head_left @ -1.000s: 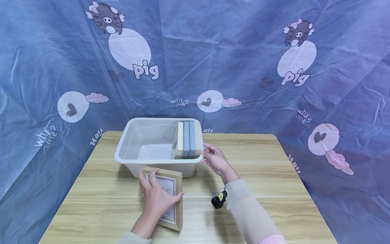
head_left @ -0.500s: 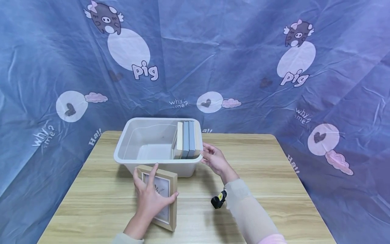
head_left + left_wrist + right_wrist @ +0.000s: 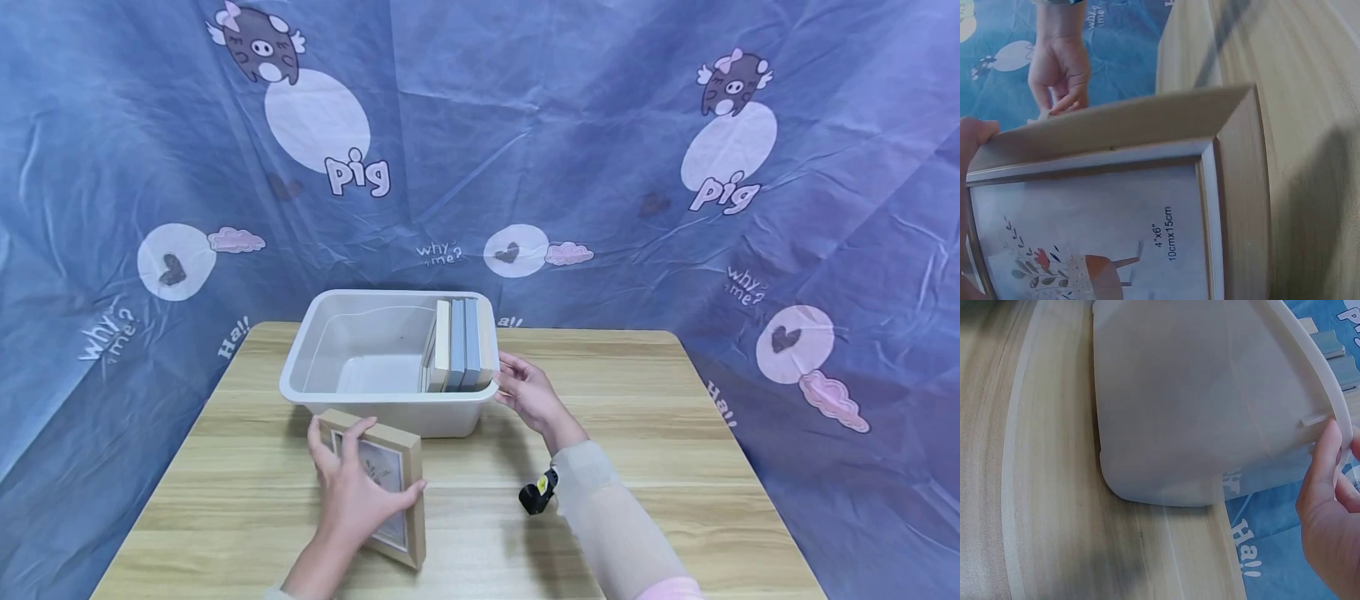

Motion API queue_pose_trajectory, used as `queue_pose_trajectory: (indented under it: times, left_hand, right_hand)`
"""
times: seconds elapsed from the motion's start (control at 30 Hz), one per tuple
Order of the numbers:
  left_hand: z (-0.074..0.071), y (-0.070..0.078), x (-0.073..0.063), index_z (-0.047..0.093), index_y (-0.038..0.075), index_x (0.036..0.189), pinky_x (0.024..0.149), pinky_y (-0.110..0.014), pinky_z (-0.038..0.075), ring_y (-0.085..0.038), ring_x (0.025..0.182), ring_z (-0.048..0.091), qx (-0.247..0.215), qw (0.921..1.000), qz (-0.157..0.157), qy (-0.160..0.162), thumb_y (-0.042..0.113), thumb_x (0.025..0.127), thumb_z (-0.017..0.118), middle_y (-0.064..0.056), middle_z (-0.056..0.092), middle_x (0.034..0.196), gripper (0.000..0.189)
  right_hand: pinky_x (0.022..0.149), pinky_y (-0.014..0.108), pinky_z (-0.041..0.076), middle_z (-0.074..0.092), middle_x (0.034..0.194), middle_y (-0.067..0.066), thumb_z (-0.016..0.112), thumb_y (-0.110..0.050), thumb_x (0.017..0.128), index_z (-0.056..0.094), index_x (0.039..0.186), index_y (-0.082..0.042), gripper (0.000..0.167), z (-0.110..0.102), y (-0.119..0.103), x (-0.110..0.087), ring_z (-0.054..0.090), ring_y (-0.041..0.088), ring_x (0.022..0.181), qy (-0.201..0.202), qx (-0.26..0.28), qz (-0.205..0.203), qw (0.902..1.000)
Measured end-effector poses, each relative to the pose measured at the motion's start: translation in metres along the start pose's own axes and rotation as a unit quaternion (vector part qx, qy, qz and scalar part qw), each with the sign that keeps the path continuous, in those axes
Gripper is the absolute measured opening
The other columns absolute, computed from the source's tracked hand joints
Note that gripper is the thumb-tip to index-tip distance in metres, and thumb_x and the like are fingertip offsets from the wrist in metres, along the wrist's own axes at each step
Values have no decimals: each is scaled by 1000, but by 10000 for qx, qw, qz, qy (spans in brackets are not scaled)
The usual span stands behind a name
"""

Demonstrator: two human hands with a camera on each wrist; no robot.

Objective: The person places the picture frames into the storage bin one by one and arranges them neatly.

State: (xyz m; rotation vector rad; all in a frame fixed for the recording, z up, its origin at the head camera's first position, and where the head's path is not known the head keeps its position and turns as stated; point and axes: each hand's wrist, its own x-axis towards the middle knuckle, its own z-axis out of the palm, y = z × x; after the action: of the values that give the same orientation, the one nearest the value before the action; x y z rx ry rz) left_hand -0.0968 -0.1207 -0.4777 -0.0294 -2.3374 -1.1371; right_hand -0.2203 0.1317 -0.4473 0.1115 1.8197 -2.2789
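In the head view my left hand (image 3: 351, 490) grips a light wooden picture frame (image 3: 415, 500), fingers over its top edge and thumb at its right side. It stands tilted in front of the bin. The left wrist view shows its white inner border and a print (image 3: 1104, 250) with a flower drawing and "4"x6" 10cmx15cm". My right hand (image 3: 531, 395) pinches the right rim of a white plastic bin (image 3: 390, 398); in the right wrist view its fingers (image 3: 1322, 453) lie at that rim. Inside the bin's right end several upright frames in cream and blue (image 3: 457, 346) stand side by side.
Everything stands on a wooden table (image 3: 622, 500). A blue cloth (image 3: 465, 125) with pig prints hangs behind and at both sides. A small black device (image 3: 537, 493) sits by the right sleeve (image 3: 607, 508).
My left hand has moved left with the picture frame, which has also turned a little. My right hand stays at the bin's rim, and the bin has hardly shifted.
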Motion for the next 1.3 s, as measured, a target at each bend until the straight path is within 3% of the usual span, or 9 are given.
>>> queue_pose_trajectory:
  times: [0.27,0.43,0.63,0.77,0.87,1.03,1.17,1.3]
  left_hand:
    - [-21,8,2,48,10,126,86,-67,44,-47,133,16,-265,9987,15,435,25,33,96,-20,-7,153,106]
    - [-32,18,6,48,9,126,87,-69,41,-37,138,4,-440,9948,277,876,26,35,95,-18,-6,153,103]
    - [-44,28,12,50,9,125,96,-67,35,-34,139,2,-621,9910,439,1100,32,38,91,-20,-3,153,99]
    - [-53,35,18,49,4,124,105,-60,29,-33,138,2,-655,9873,646,1292,49,45,87,-21,-1,151,98]
    - [-63,39,25,48,0,121,110,-56,22,-35,137,3,-698,9815,965,1501,60,51,83,-22,1,149,99]
    - [-82,50,37,48,-3,114,113,-50,14,-38,136,6,-723,9714,1402,1776,66,54,79,-22,4,147,97]
    - [-95,63,50,46,-6,108,111,-39,24,-39,133,12,-896,9595,1771,1998,67,55,78,-21,7,145,96]
    - [-101,69,68,45,-5,104,107,-38,30,-40,130,16,-977,9431,2229,2267,65,55,79,-18,12,143,92]
  right_hand:
    - [66,18,54,51,126,15,51,5,94,39,141,5,48,0,2,1,59,9,83,6,8,-42,10000]
    - [66,18,54,53,123,12,51,5,94,39,141,4,48,0,3,1,59,9,83,10,25,-45,10000]
    - [65,17,54,54,120,9,51,6,94,39,141,4,48,0,3,1,59,9,82,34,65,-52,10000]
    - [65,17,54,53,120,9,50,6,94,38,142,4,49,0,2,1,58,9,83,8,96,-32,9999]
    - [65,17,54,53,121,9,50,6,94,38,142,4,49,0,2,1,58,9,83,18,109,-27,9999]
    - [65,18,54,53,123,11,50,6,94,39,141,4,48,0,2,-1,59,9,82,28,86,-38,10000]
    - [65,17,54,52,124,11,50,6,95,38,142,4,48,1,2,-1,59,8,82,7,77,-21,10000]
    - [64,17,53,53,122,10,51,6,95,39,141,4,48,1,1,-1,58,8,81,71,66,-14,10000]
